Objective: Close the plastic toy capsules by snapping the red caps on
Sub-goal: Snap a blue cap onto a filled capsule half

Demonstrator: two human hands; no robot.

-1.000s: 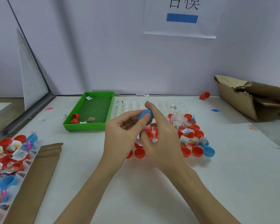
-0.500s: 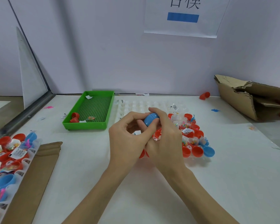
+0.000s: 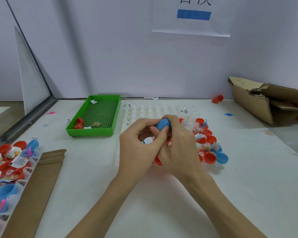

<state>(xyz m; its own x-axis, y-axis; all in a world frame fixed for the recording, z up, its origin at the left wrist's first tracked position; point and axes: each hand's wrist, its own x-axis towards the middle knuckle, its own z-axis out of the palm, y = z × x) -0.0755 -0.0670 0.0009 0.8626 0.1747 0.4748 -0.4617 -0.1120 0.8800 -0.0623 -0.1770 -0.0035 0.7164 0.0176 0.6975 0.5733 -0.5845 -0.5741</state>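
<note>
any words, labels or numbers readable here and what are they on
Paper sign on the back wall: large dark characters, cut off by the top edge, so unreadable; below them a plain blue bar without text.
Small printed labels in the clear tray: too small to read.
Label among the capsules at left: too small to read.

We see a blue capsule (image 3: 163, 124) and a green tray (image 3: 95, 116) with a perforated, dotted floor. Red cups (image 3: 209, 158) and one blue cup (image 3: 222, 158) fill a clear holder (image 3: 151, 110).

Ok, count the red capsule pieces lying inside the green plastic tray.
2: both red capsule pieces sit together in the near left corner of the green plastic tray, touching; nothing seems hidden there.
</note>
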